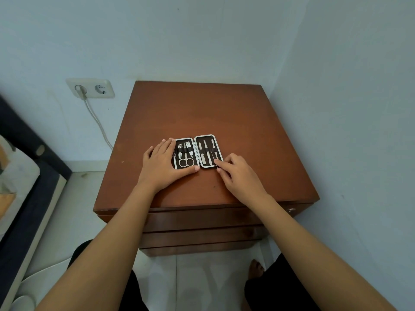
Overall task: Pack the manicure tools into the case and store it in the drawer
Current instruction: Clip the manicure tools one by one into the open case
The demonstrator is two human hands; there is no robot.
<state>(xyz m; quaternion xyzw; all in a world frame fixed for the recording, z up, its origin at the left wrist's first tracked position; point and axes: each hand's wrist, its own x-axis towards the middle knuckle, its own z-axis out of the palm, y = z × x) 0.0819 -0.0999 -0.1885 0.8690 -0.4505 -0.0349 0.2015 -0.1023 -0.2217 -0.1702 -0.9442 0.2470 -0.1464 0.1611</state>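
Nightstand: wooden top carries the work; drawers below are shut.
Manicure case: lies open flat near the front edge, tools strapped in both halves.
Left hand: spread flat, pinning the left half steady.
Right hand: fingertips pinched on a thin tool, apparently seating it.

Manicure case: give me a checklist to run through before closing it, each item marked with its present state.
1. Manicure case lies open flat on the nightstand: ok.
2. Scissors seated in left half: ok.
3. Right-half tools under the strap: cannot tell for the last one.
4. Right hand clear of the case: not ok, fingers at the corner.
5. Left hand steadying the case: ok.
6. Drawer open: not ok.
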